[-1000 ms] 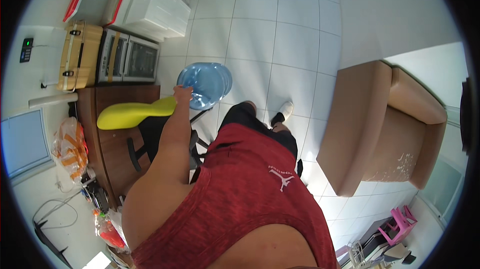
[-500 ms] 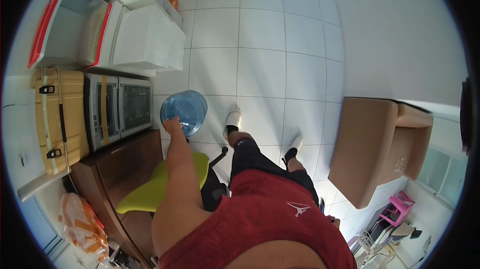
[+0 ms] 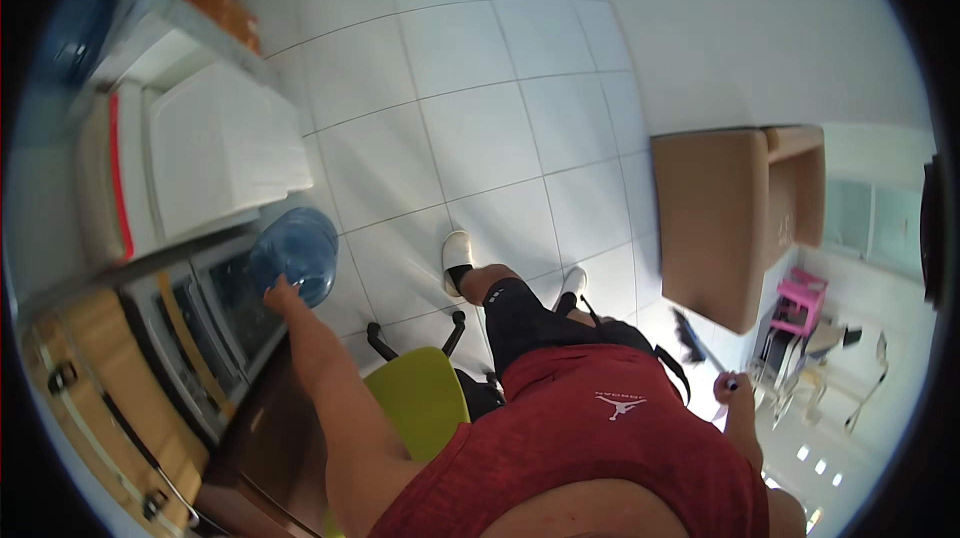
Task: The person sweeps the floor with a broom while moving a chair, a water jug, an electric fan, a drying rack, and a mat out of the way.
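A clear blue water jug (image 3: 298,250) is at the left, above the tiled floor and beside the grey glass-door appliance. My left hand (image 3: 282,296) grips it at its near end, arm stretched out; the fingertips are partly hidden. Off to the right, my right hand (image 3: 733,390) is closed around the end of a thin handle. That handle runs toward a dark, bristly head, so it looks like a broom (image 3: 690,338). A black strap hangs beside my right hip, near the broom.
A green chair (image 3: 420,403) with black legs stands close by my left arm. White boxes (image 3: 225,148), a grey glass-door appliance (image 3: 215,313) and a tan case (image 3: 100,393) line the left side. A brown armchair (image 3: 705,218) and a pink stool (image 3: 798,300) are at the right.
My view has turned, and the room's contents have shifted in it. My left hand still holds the jug. My right hand, mostly hidden before, now shows farther out with the handle.
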Demonstrator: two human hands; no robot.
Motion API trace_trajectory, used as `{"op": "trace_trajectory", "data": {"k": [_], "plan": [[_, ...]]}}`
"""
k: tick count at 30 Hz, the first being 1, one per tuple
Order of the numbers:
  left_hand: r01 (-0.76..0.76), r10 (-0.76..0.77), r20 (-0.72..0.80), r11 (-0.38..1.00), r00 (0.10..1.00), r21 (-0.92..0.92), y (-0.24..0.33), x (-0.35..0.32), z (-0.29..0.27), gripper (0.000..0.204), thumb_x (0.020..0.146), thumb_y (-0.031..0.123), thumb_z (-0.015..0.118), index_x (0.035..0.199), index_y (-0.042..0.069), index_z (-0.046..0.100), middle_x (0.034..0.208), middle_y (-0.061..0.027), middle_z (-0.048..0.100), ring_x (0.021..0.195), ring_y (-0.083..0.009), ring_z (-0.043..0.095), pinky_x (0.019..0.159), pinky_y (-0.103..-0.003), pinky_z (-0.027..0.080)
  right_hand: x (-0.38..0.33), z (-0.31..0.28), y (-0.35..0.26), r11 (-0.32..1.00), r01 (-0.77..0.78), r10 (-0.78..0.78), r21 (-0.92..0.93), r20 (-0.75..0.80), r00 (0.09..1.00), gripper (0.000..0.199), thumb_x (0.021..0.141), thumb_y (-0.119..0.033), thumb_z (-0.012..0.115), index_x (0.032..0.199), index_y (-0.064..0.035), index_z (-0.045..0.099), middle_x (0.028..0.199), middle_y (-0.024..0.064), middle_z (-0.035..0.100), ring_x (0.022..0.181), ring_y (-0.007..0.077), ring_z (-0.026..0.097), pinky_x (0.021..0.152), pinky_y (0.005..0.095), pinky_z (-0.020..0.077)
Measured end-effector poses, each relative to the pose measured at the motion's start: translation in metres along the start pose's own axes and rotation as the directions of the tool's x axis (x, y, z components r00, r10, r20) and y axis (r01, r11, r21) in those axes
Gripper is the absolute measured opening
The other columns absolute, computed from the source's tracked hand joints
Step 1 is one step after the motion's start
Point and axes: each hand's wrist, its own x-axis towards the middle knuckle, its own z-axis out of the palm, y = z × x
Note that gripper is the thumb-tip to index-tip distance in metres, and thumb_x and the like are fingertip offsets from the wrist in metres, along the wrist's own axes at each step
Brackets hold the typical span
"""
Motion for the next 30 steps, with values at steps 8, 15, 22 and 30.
{"op": "trace_trajectory", "data": {"k": [8,15,22,30], "plan": [[-0.027,0.026,0.175,1.000,0.984,0.003,0.068,0.017,-0.006,0.073,0.063,0.022,0.075,0.122,0.003,0.035,0.113,-0.0188,0.046,0.086,-0.0311,0.053,0.056,-0.038,0.051,0.026,-0.063,0.014,0.977,0.163,-0.133,-0.134,0.208,0.969,0.014,0.063,0.005,0.052,0.073,-0.0025,0.046,0.064,0.0047,0.046,0.052,0.0137,0.047,0.050,0.0226,0.0479],[-0.563,0.287,0.546,0.695,0.787,0.448,0.028,-0.052,0.035,0.054,0.070,0.020,0.068,0.109,-0.010,0.045,0.103,-0.0211,0.053,0.087,-0.0285,0.054,0.076,-0.044,0.045,-0.005,-0.064,0.055,0.987,-0.054,0.080,0.154,-0.169,0.982,0.013,0.076,-0.008,0.047,0.083,-0.0006,0.039,0.059,0.0029,0.044,0.045,0.0114,0.047,0.042,0.0231,0.0436],[-0.377,-0.476,0.764,0.675,0.435,0.635,-0.057,-0.361,0.106,0.019,0.078,0.030,0.059,0.088,0.015,0.053,0.067,0.0013,0.048,0.052,-0.0118,0.045,0.046,-0.024,0.039,0.070,-0.138,0.125,0.974,-0.187,0.204,0.129,-0.135,0.970,0.020,0.083,-0.028,0.056,0.080,-0.0111,0.044,0.056,0.0033,0.044,0.043,0.0147,0.042,0.038,0.0299,0.0401],[-0.912,-0.436,0.899,0.353,0.035,0.207,-0.077,-0.541,0.179,0.033,0.080,0.030,0.058,0.107,0.013,0.051,0.082,-0.0011,0.055,0.068,-0.0114,0.055,0.054,-0.024,0.044,0.073,-0.147,0.197,0.992,-0.101,0.109,0.075,-0.107,0.988,0.023,0.082,-0.022,0.058,0.074,-0.0030,0.048,0.051,0.0048,0.043,0.038,0.0145,0.042,0.033,0.0318,0.0394]]}}
